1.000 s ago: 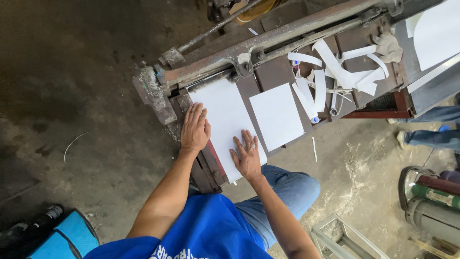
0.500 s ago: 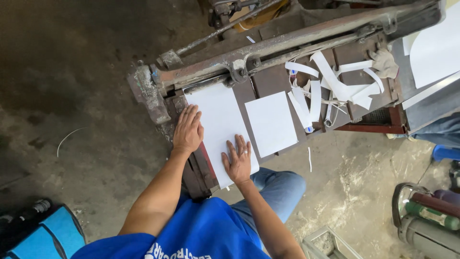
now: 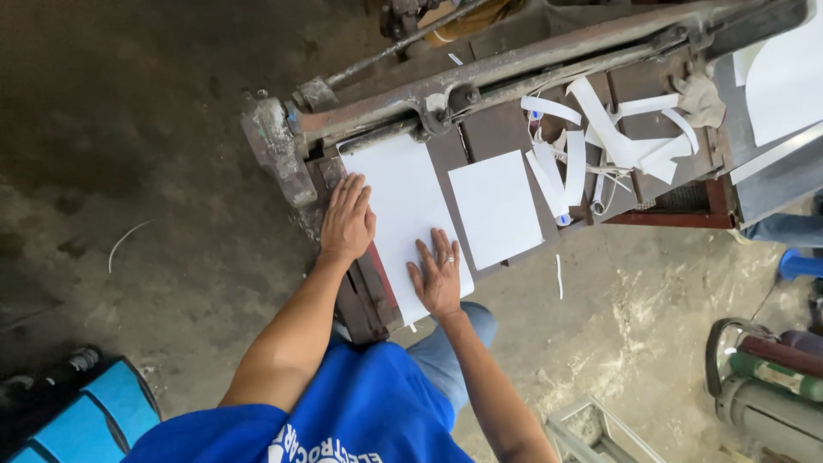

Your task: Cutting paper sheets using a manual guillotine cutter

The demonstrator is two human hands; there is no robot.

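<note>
A large white sheet (image 3: 403,206) lies on the brown bed of a rusty paper-cutting machine (image 3: 446,94), its far edge under the clamp bar. My left hand (image 3: 347,219) rests flat on the sheet's left edge, fingers together. My right hand (image 3: 439,276) presses flat on the sheet's near right part, fingers spread, a ring on one finger. Neither hand grips anything. A smaller white sheet (image 3: 495,206) lies to the right of the large one.
Curled white paper offcuts (image 3: 613,141) pile up on the bed's right side by a rag (image 3: 699,99). More white sheets (image 3: 784,77) sit at far right. A blue bag (image 3: 86,420) is on the concrete floor at lower left; metal gear (image 3: 763,377) at lower right.
The view has shifted slightly. Both hands stay flat on the large sheet, and my right hand has slid a little nearer its bottom edge.
</note>
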